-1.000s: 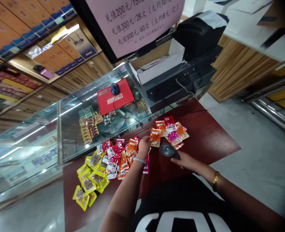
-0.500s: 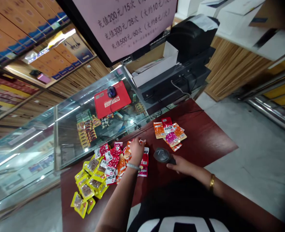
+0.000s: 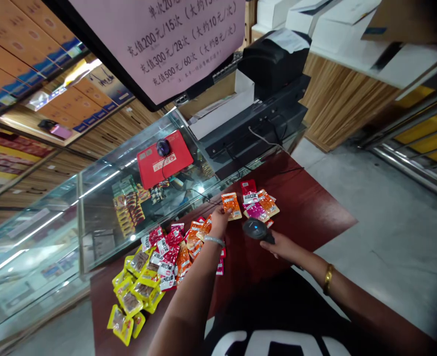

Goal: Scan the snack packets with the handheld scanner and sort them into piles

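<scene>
My left hand [image 3: 220, 220] is closed on an orange snack packet [image 3: 231, 206], pinching its lower left part. My right hand [image 3: 282, 245] grips a dark handheld barcode scanner [image 3: 254, 228] by its handle; a small blue light shows on its head. Just beyond the scanner lies a small group of packets, among them a red packet [image 3: 248, 188], an orange packet [image 3: 268, 201] and a magenta packet [image 3: 256, 211]. Beneath and left of my left forearm spreads a pile of red packets [image 3: 169, 252], orange packets [image 3: 183, 259] and yellow packets [image 3: 132, 300], partly hidden by the arm.
The packets rest on a dark red tabletop [image 3: 307, 207]. Behind it stands a glass display counter [image 3: 103, 198] with a red mat [image 3: 181, 151] and a computer mouse [image 3: 163, 147]. A monitor covered by a pink sign [image 3: 159, 49], a white open box [image 3: 218, 111] and a black machine [image 3: 270, 64] rise farther back.
My left hand has moved from the pile towards the small group and now has an orange packet in its fingers. The scanner has shifted forward and right. The camera view has turned slightly.
</scene>
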Motion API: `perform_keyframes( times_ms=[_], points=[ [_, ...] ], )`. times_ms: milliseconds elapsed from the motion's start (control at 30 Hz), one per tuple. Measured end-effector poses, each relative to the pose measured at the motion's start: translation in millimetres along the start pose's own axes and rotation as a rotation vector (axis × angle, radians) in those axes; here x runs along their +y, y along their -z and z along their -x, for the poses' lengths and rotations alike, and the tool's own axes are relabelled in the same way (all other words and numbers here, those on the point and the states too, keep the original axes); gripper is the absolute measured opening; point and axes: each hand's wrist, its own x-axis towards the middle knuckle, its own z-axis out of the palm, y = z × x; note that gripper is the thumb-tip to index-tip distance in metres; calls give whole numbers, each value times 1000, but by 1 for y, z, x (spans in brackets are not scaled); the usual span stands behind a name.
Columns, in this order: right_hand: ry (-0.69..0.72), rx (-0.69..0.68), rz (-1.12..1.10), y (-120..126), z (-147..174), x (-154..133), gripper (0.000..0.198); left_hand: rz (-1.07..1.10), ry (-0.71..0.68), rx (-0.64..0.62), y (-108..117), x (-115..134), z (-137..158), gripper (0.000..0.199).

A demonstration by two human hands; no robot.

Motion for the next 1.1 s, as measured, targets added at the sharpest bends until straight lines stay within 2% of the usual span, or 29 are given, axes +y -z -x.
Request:
perform_keyframes(
  times_ms=[167,300,400,500,567,600,700,800,900,1000,1100],
  points=[
    [41,-69,49,-19,-10,-9,60,1,2,42,35,-22,35,27],
    [63,-158,97,-40,-14,-18,60,-227,9,148,58,-33,59,18],
    [119,-237,117,-51,-13,-22,62,-432,40,182,83,-36,78,16],
    [181,-313,132,-52,-8,-24,61,-655,36,366,109,-35,94,25],
    [186,-327,121,-47,-5,-23,62,-773,-6,516,116,-31,94,40],
    [175,-318,110,-43,-4,-21,63,-803,-36,539,114,-28,90,42],
    [107,-245,74,-28,-3,-13,65,-811,-140,403,82,-12,64,35],
    [73,-156,31,-10,-4,-2,64,-783,-216,230,25,11,29,35],
    [84,-80,-13,9,-5,8,62,-771,-163,113,-32,35,0,41],
    [88,-20,-47,25,-6,15,61,-789,-62,151,-74,56,-17,60],
    [74,35,-79,36,-5,16,60,-814,-19,226,-96,70,-29,75]
  ],
)
